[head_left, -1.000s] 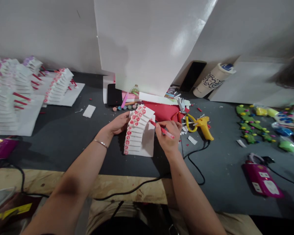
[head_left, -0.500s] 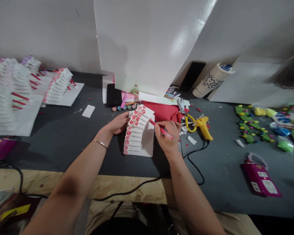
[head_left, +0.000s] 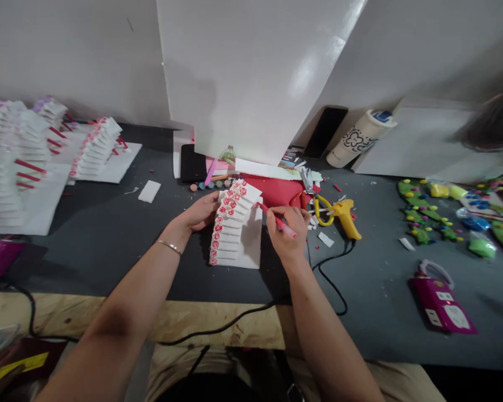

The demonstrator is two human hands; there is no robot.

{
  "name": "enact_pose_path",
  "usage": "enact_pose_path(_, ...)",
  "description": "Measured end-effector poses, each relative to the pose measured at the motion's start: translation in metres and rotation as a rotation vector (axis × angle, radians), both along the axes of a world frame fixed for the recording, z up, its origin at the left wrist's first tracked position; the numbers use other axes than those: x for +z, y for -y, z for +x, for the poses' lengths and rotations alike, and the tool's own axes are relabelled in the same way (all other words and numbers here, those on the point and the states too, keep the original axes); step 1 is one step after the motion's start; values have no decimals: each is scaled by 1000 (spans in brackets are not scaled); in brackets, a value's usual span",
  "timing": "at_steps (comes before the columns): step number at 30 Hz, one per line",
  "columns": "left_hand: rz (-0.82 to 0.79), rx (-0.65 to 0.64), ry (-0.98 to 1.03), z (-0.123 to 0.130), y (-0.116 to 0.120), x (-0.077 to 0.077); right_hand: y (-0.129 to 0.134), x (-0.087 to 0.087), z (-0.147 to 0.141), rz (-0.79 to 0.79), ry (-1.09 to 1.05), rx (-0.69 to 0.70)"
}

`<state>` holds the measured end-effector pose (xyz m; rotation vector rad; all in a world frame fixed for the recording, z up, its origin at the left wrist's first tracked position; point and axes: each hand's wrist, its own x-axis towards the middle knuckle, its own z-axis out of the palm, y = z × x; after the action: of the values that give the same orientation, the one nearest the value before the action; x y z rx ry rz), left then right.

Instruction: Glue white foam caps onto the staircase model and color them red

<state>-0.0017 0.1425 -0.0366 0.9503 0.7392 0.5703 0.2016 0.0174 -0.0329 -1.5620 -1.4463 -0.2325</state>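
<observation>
A white stepped paper model (head_left: 227, 234) with red swirls along its left edge and top stands on a white board (head_left: 251, 245) in front of me. My left hand (head_left: 203, 212) is at the model's upper left side, its fingers closed on the edge and partly hidden behind it. My right hand (head_left: 289, 231) pinches a red marker (head_left: 283, 224), whose tip meets the model's upper right side. Right behind the model lies a red sheet (head_left: 266, 190).
Scissors (head_left: 322, 209) and a yellow glue gun (head_left: 347, 219) with a black cord lie right of my right hand. Similar white models (head_left: 96, 151) stand at the left. A tumbler (head_left: 356, 139), a phone (head_left: 326, 131) and a purple power strip (head_left: 442, 307) are farther right.
The whole view has shifted slightly. My right hand with the marker and my left hand keep nearly the same places at the model.
</observation>
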Motion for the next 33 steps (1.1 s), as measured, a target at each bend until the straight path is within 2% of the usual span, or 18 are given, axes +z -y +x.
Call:
enact_pose_path(4, 12, -15, -19, -1, -1, -2, 0, 0, -1, 17, 22, 44)
enact_pose_path(9, 12, -10, -9, -2, -2, -2, 1, 0, 2, 69, 35, -7)
enact_pose_path(19, 15, -11, 10, -1, -1, -2, 4, 0, 2, 20, 19, 1)
enact_pose_path(33, 20, -19, 5, -1, 0, -1, -2, -2, -1, 37, 39, -6)
